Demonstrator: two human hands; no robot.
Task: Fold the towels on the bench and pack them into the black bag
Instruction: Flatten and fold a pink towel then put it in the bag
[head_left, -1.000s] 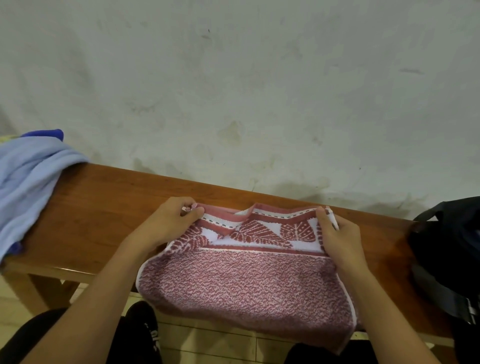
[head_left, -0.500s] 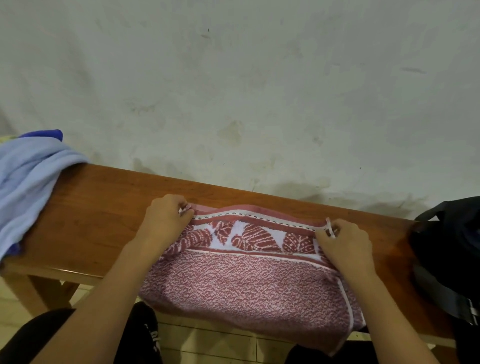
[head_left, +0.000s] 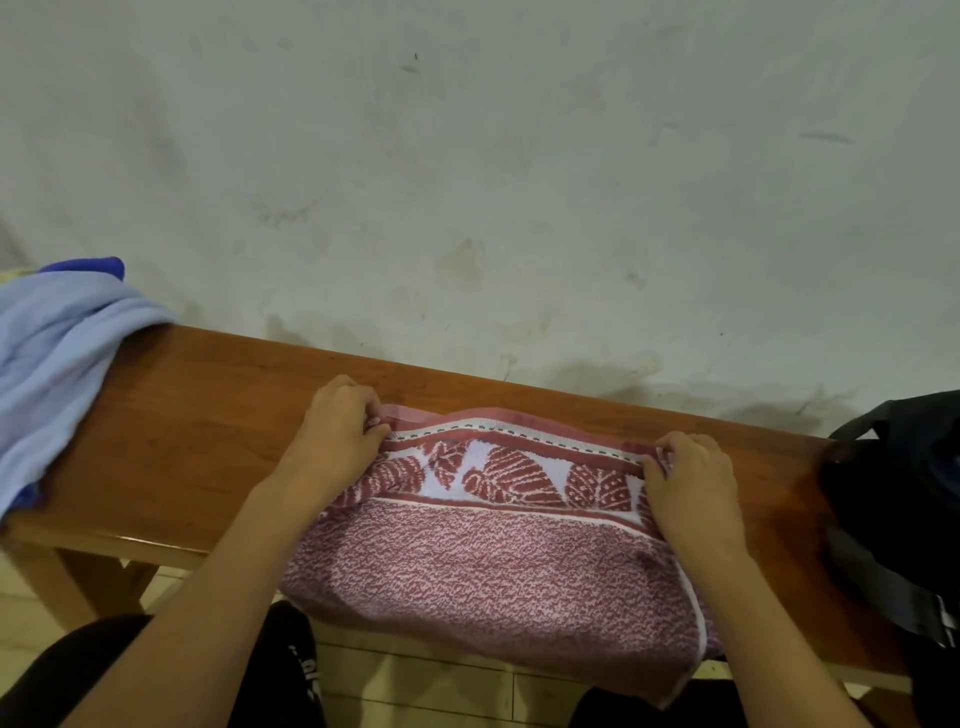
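My left hand (head_left: 337, 434) and right hand (head_left: 693, 483) each pinch a far corner of the red towel (head_left: 493, 561). I should line up edges, then press flat between them.

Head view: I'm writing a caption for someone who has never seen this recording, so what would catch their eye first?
The red and white leaf-patterned towel in the middle of the wooden bench, its near part hanging over the front edge. The left hand and right hand pinch its two far corners. A light blue towel lies heaped at the bench's left end, and the black bag sits at the right end.
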